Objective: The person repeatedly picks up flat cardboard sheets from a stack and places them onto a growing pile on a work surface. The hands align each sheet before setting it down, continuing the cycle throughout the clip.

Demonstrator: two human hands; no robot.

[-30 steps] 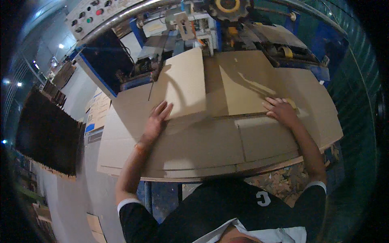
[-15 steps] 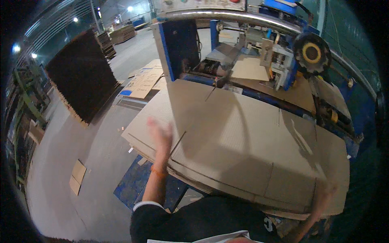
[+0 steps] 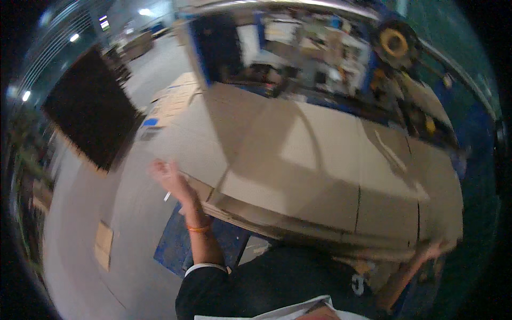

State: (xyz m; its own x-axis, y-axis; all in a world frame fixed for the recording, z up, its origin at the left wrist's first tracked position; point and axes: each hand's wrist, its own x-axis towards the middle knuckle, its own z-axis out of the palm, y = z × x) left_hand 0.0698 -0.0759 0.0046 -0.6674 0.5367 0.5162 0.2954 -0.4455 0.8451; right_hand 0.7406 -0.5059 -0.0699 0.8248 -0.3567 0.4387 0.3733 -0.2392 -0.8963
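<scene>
A large brown cardboard sheet [image 3: 277, 154] with dark slots and creases lies on top of more cardboard in front of me, its near edge slightly raised. By the sheet's left corner is my left hand [image 3: 169, 178], blurred, its fingers looking apart and no grip showing. At the near right corner, my right hand [image 3: 433, 249] has its fingers closed on the sheet's edge; part of them is hidden. Under the near edge, the layers of a cardboard stack [image 3: 240, 217] show.
A blue-framed machine [image 3: 218, 48] with a black wheel [image 3: 396, 44] stands just beyond the sheet. At the left rises a tall dark stack [image 3: 90, 112]. Printed cardboard [image 3: 173, 98] lies behind the sheet, a small cardboard piece [image 3: 104, 245] on the floor, and a blue platform [image 3: 178, 242] below.
My left hand has moved left, from over the sheet to its left corner. The right hand has come to the near right edge, which now stands higher. The whole view has shifted and blurred.
</scene>
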